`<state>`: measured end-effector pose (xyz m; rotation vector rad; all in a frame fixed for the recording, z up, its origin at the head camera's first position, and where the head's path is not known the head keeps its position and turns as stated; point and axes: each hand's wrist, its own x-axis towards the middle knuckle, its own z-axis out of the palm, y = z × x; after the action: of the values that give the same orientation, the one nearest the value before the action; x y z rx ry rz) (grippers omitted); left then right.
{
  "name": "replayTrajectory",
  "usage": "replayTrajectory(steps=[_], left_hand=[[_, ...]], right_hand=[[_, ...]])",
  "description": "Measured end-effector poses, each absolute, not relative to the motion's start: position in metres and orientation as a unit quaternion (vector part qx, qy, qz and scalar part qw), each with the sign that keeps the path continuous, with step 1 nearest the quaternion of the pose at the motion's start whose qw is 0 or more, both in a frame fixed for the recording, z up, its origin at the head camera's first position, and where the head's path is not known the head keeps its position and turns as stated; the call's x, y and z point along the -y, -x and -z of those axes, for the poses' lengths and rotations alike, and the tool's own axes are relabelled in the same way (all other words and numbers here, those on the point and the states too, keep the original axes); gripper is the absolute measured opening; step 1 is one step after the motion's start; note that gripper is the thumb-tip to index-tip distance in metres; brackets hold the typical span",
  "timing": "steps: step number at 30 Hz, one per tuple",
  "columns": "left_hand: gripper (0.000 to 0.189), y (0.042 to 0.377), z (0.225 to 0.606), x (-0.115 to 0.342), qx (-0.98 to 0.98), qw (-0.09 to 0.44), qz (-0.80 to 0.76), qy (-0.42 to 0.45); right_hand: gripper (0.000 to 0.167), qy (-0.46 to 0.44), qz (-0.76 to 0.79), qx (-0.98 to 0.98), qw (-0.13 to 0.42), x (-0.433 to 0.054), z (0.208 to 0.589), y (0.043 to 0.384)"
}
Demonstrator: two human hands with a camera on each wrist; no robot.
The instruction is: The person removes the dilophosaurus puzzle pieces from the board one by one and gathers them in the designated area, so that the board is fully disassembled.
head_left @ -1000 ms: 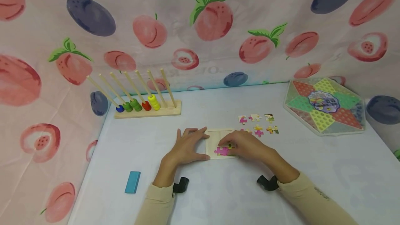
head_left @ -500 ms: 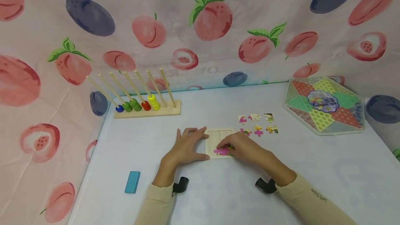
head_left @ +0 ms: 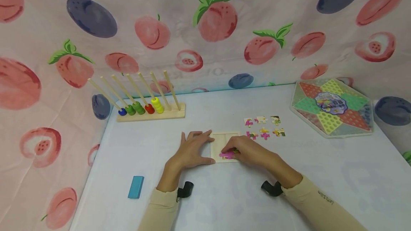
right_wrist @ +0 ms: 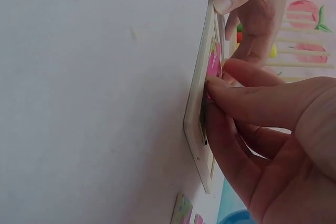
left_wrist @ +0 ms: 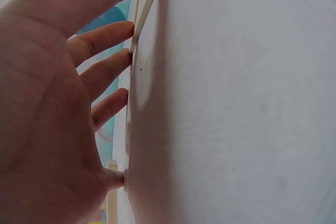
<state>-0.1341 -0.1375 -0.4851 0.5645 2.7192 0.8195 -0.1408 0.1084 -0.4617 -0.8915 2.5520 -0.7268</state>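
A shallow wooden puzzle tray (head_left: 217,144) lies flat in the middle of the table. Pink jigsaw pieces (head_left: 226,155) sit in its near part, with a yellow-green bit showing beside them. My left hand (head_left: 191,151) spreads its fingers along the tray's left side, thumb at the near corner; the left wrist view has fingertips against the tray's edge (left_wrist: 149,3). My right hand (head_left: 252,151) reaches over the tray from the right. Thumb and fingers pinch a puzzle piece low in the tray in the right wrist view, close to a pink piece (right_wrist: 214,64). The fingers hide most of the pinched piece.
Loose jigsaw pieces (head_left: 264,134) lie in two rows beyond the right hand. A wooden bead counter (head_left: 154,116) with upright rods stands back left. A hexagonal Chinese checkers board (head_left: 334,108) is at back right, and a blue block (head_left: 136,187) lies front left.
My right hand has shifted slightly left over the pink pieces in the tray. The left hand keeps its place at the tray's side.
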Motion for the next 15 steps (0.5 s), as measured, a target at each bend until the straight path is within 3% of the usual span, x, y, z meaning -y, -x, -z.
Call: replayTrajectory(steps=[15], left_hand=[[0.07,0.1334,0.4842,0.1379,-0.931,0.123,-0.285,-0.193]], right_hand=[[0.033,0.315,0.278,-0.886,0.199,-0.1111,0.4623,0.1459]])
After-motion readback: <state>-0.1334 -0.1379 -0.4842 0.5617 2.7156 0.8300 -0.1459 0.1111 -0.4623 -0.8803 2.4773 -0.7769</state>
